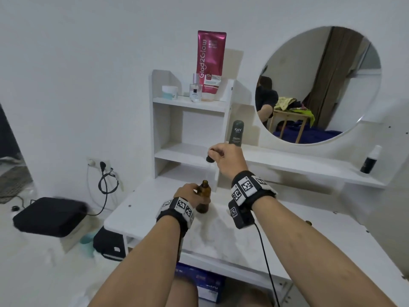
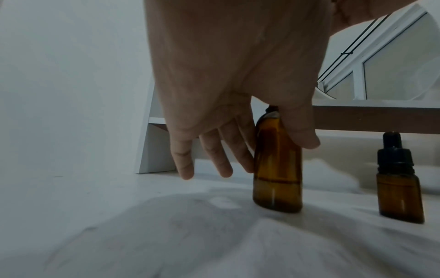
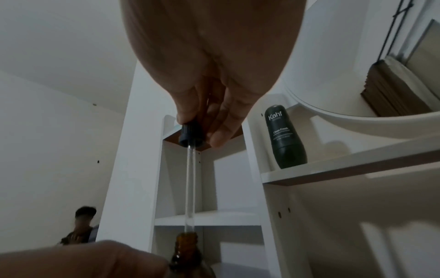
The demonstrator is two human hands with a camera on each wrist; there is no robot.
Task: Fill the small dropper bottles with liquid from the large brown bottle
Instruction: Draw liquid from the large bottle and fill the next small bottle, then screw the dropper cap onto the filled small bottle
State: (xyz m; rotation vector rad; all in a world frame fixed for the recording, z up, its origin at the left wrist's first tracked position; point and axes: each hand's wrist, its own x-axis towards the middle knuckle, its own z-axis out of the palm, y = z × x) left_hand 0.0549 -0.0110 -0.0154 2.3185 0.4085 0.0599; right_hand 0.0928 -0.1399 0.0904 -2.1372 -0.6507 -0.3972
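I can see a pink tube [image 1: 211, 63] up on the white shelf unit [image 1: 190, 105]. Dark Kahf bottle [image 1: 236, 132] sits below, beside the round mirror [image 1: 318, 85].

Glossy amber glass bottle [image 2: 277, 169]; matt white tabletop [image 2: 119, 197].

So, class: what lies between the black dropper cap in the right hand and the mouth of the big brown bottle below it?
Only the clear glass tube of the dropper, hanging from the cap to the bottle mouth; right wrist view.
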